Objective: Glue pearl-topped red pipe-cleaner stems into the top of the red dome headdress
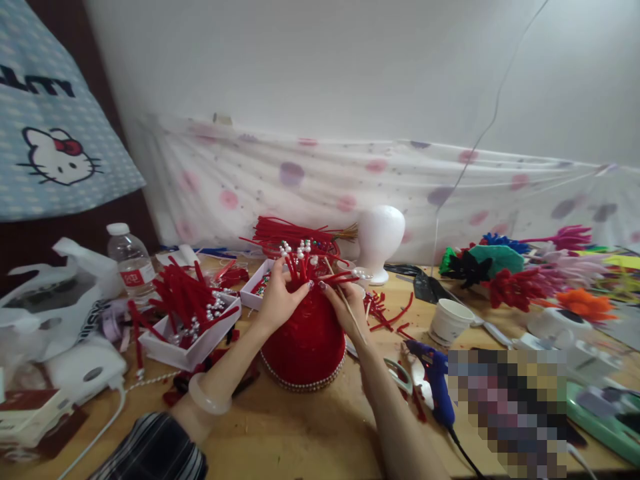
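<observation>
A red, dome-shaped headpiece (pixel 303 347) stands on the table with a row of pearl beads round its lower edge. Red fuzzy stems tipped with white pearls (pixel 303 249) rise from its top. My left hand (pixel 281 297) curves round these stems from the left, its thumb reaching to the middle. From the right, my right hand (pixel 346 305) closes in, fingertips pressed at the base of the stems. A thin pale stick (pixel 350 308) lies in the right hand, slanting back over it. The fingers partly hide the point of contact.
Left stands a white box (pixel 187 350) of red stems with pearls, near a water bottle (pixel 131 263). Behind is a white foam head (pixel 381 240). To the right are a paper cup (pixel 450 323), a blue glue gun (pixel 436 380), scissors (pixel 399 375) and colourful fuzzy flowers (pixel 515 280).
</observation>
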{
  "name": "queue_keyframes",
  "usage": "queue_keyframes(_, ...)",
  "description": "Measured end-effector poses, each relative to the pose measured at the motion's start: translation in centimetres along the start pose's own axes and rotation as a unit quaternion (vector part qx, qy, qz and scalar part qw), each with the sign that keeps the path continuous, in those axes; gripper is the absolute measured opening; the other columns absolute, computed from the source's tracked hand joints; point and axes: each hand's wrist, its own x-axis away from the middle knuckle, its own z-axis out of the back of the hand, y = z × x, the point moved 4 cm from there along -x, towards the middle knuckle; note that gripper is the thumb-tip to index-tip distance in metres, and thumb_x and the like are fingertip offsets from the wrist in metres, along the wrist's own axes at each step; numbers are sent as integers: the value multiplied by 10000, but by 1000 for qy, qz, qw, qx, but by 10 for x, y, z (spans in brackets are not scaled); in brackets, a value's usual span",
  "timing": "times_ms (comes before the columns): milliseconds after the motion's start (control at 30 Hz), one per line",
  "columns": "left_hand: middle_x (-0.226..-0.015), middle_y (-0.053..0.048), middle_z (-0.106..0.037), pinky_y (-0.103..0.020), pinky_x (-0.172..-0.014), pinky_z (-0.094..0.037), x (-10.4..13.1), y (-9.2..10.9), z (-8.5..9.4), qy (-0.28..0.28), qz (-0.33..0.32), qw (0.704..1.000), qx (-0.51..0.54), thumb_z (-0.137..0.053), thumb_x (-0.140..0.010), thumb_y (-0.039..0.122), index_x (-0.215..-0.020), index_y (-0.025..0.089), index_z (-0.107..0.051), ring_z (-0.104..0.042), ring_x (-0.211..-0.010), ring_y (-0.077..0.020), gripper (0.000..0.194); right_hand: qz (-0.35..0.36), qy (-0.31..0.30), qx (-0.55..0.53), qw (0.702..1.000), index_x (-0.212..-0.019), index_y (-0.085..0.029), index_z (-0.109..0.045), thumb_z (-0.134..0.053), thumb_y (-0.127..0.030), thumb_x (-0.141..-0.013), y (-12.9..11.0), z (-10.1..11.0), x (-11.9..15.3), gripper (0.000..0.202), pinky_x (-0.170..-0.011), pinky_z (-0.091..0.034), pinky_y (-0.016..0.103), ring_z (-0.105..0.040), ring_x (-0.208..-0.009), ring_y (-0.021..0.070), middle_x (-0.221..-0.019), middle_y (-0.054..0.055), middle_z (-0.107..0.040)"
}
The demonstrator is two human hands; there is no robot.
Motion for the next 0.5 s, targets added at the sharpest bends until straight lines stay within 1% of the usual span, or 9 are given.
queue_keyframes(133, -992, -75, -727, -432, -919, -533, -1, -1, 0, 13, -3, 1000, 16, -670, -734, 164, -1252, 185, -369, -721, -913, -222, 599, 31, -12, 40, 999, -850, -216, -688, -633, -354, -791, -8, -5, -3, 159, -776, -508, 334, -658, -787, 211, -845, 34, -732)
queue_keyframes(233, -1006, -56, -685, -387, -865, -555, 3, 1, 4, 25, -8, 1000, 15, -665, -732, 148, -1268, 200, -339, -709, -881, -195, 630, 42, -15, 63, 997, -801, -216, -666, -641, -340, -777, -10, -9, -6, 129, -753, -491, 324, -633, -744, 202, -800, 23, -711)
queue_keyframes(300, -1023, -48, -630, -372, -825, -559, 13, 6, 10, 64, -33, 997, -34, -693, -716, 148, -1288, 210, -311, -681, -849, -179, 690, 41, -13, 67, 997, -787, -216, -655, -633, -351, -779, -9, -11, -7, 137, -731, -486, 315, -622, -725, 197, -783, 18, -702)
queue_keyframes(333, -1038, -48, -598, -369, -812, -557, 20, 9, 15, 94, -56, 991, -75, -709, -710, 152, -1286, 215, -308, -661, -846, -176, 705, 37, -13, 68, 997, -779, -216, -651, -627, -362, -781, -8, -12, -7, 148, -716, -485, 310, -616, -713, 194, -775, 17, -698)
queue_keyframes(367, -1060, -54, -571, -376, -825, -548, 28, 14, 19, 117, -84, 982, -121, -715, -710, 153, -1273, 218, -322, -640, -876, -181, 690, 34, -12, 67, 997, -769, -215, -649, -622, -375, -784, -8, -13, -6, 163, -701, -484, 306, -610, -699, 191, -764, 16, -695)
queue_keyframes(400, -1056, -56, -558, -386, -847, -538, 36, 18, 22, 120, -114, 973, -161, -704, -733, 160, -1227, 218, -371, -622, -929, -197, 599, 29, -11, 65, 997, -760, -215, -648, -617, -389, -785, -7, -13, -6, 179, -689, -483, 303, -606, -690, 189, -759, 17, -694)
queue_keyframes(433, -1052, -57, -549, -405, -891, -521, 43, 22, 23, 103, -143, 962, -206, -681, -768, 174, -1141, 220, -454, -602, -985, -213, 439, 25, -10, 63, 998, -757, -216, -649, -615, -401, -784, -6, -13, -6, 190, -684, -483, 301, -605, -690, 189, -763, 19, -697)
queue_keyframes(467, -1071, -64, -543, -432, -953, -492, 48, 25, 22, 62, -166, 952, -251, -652, -804, 185, -1082, 222, -521, -578, -1052, -232, 309, 21, -9, 61, 998, -758, -218, -653, -615, -411, -782, -5, -13, -5, 199, -683, -485, 301, -608, -697, 192, -769, 20, -700)
queue_keyframes(500, -1117, -78, -529, -455, -994, -466, 53, 26, 21, 26, -179, 940, -288, -638, -827, 207, -1080, 225, -565, -550, -1111, -253, 264, 18, -9, 58, 998, -761, -222, -659, -616, -420, -780, -4, -13, -5, 204, -689, -487, 302, -612, -711, 196, -777, 22, -704)
